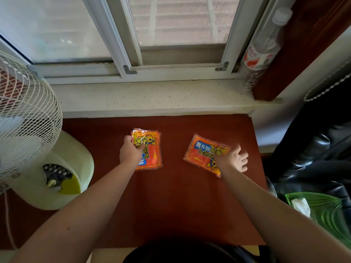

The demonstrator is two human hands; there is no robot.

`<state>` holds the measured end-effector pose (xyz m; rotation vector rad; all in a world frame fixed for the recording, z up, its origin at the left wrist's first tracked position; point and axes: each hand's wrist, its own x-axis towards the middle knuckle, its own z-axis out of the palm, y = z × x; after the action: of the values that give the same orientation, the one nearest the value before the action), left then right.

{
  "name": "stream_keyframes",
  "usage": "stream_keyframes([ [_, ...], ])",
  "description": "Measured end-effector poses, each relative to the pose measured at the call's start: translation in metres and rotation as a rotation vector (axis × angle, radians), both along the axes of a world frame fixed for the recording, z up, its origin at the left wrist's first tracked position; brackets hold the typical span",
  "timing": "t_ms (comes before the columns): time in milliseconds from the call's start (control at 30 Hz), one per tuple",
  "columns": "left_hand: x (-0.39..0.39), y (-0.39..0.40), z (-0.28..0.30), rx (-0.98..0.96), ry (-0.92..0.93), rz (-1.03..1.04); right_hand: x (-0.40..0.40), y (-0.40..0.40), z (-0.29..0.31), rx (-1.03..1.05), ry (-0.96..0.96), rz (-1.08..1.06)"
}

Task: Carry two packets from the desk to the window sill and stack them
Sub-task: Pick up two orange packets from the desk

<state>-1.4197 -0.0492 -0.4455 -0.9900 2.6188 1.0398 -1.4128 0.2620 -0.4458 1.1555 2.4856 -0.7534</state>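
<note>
while resting flat on a smooth red-brown desk (171,196), well apart from each other: two glossy plastic packets, rectangular, orange-red with yellow borders, blue patches and a cartoon animal among bold printed characters. left packet (152,156) lying roughly square to the desk edge, its upper left corner crumpled and bunched inside the left hand (131,151), fingers curled tight around the film. right packet (204,154) turned at a slant, lower right corner covered by the right hand (234,159), palm down on it, fingers spread and blurred; cannot tell whether gripping or only pressing. both bare forearms reaching in from the bottom of the frame. beyond the desk, touching its far edge, a pale speckled stone window sill (152,99), matte and bare across its middle. above it, white sliding window frames (129,54) with metal corner brackets and a fine mesh screen. at the sill's right end, leaning into the corner against dark red wood, a clear ribbed plastic bottle (264,52) with a white cap and a red-and-white label. at left, a white wire-grille fan (26,120) on a rounded cream base with a row of buttons. at lower right, a ridged green translucent dish (326,209) holding crumpled white tissue, beside shiny black material.
</note>
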Motion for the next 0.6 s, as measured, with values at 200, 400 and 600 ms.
stream_keyframes([
  [200, 0.009, 0.0, -0.005, 0.154, -0.004, -0.044, -0.029, 0.01, -0.001, 0.053, 0.022, 0.645],
  [400, 0.021, 0.0, -0.005, 0.277, -0.039, -0.061, -0.046, 0.004, 0.004, 0.196, -0.114, 0.792],
  [600, 0.038, 0.0, -0.006, 0.434, -0.061, 0.06, -0.051, 0.003, 0.012, 0.305, -0.231, 0.859],
])
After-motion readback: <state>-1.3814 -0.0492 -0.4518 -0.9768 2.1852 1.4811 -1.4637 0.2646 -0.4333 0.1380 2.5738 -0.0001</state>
